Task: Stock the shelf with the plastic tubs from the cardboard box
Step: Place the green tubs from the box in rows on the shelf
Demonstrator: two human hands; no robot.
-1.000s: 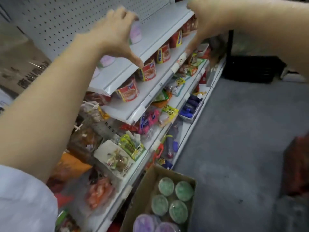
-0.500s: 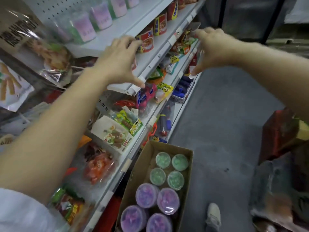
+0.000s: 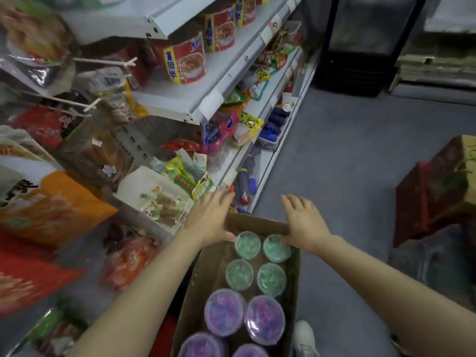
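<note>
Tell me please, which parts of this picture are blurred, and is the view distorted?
In the head view, the snack bags at the left edge are smeared by motion blur, while the green tubs in the cardboard box and both hands, left and right, stay fairly sharp; the wide-angle lens bends the shelf edges; lighting is dim and even, without strong glare.

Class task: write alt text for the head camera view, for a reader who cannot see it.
Two bare hands reach into a cardboard box on the floor; the left hand and the right hand each touch a green-lidded tub in the far row. Purple-lidded tubs fill the near end, beside shelves of packaged snacks.
</note>
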